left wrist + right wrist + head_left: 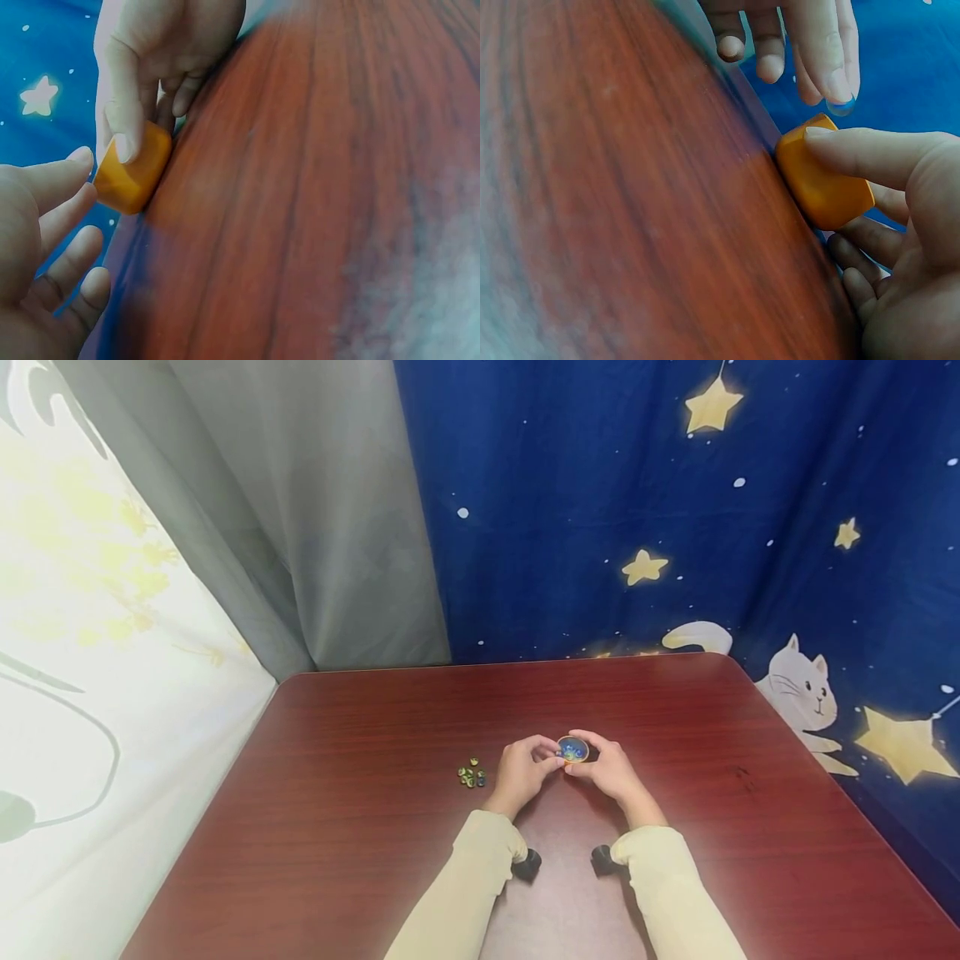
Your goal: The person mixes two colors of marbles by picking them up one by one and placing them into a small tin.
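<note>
Head view: toward the far edge of the glossy red-brown wooden desk (360, 827), the right hand (609, 770) curls round a small round orange cup (572, 762); green glass beads (471, 774) lie beside the left hand (521, 773). Left wrist view: the right thumb presses its side. Right wrist view: the left fingertips pinch a clear blue glass bead (841, 107) near the rim; a low release seems best.

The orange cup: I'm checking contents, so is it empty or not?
Not empty: the head view shows small blue pieces inside the orange cup; how full, I cannot tell.
</note>
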Available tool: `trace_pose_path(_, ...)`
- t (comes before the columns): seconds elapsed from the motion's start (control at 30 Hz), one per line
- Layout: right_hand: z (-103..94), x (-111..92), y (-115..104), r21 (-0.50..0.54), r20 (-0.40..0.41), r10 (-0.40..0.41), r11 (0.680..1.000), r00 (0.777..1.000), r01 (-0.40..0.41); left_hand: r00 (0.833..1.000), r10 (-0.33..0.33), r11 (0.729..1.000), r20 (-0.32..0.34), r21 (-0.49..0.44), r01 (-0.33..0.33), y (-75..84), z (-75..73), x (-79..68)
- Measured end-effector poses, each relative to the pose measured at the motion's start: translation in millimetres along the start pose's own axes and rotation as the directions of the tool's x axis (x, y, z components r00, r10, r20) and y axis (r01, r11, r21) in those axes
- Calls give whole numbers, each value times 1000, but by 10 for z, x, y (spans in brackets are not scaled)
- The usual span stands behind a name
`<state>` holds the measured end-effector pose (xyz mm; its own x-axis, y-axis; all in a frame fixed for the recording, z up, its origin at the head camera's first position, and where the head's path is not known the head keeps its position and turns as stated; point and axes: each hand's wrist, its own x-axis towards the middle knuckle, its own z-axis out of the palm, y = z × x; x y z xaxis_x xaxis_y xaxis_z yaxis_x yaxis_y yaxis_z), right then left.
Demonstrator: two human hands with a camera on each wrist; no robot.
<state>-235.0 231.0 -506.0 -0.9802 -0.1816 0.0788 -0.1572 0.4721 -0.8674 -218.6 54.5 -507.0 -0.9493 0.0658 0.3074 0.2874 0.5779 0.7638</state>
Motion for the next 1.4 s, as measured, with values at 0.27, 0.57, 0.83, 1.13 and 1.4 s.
trace_pose_path(0.27, 14, 2, 2, -5, 2, -13, 1000, 1000, 13, 1000, -6, 1000, -3, -14, 6, -14, 6, -2)
trace_pose_path(0.57, 6, 8, 14, -11, -1, -6, 1000, 1000, 6, 1000, -20, 1000, -3, -17, 20, -17, 50, 24)
trace_pose_path(0.83, 4, 10, 19, -19, -4, -11, 1000, 1000, 11, 1000, -19, 1000, -5, 7, 19, -7, 79, 22)
trace_pose_path(1.13, 11, 22, 44, -13, -14, -28, 1000, 1000, 28, 1000, -24, 999, 7, 22, 24, -8, 81, 15)
trace_pose_path(1.4, 13, 21, 40, -17, -9, -18, 1000, 1000, 18, 999, -31, 999, 19, 30, 30, -15, 72, 15)
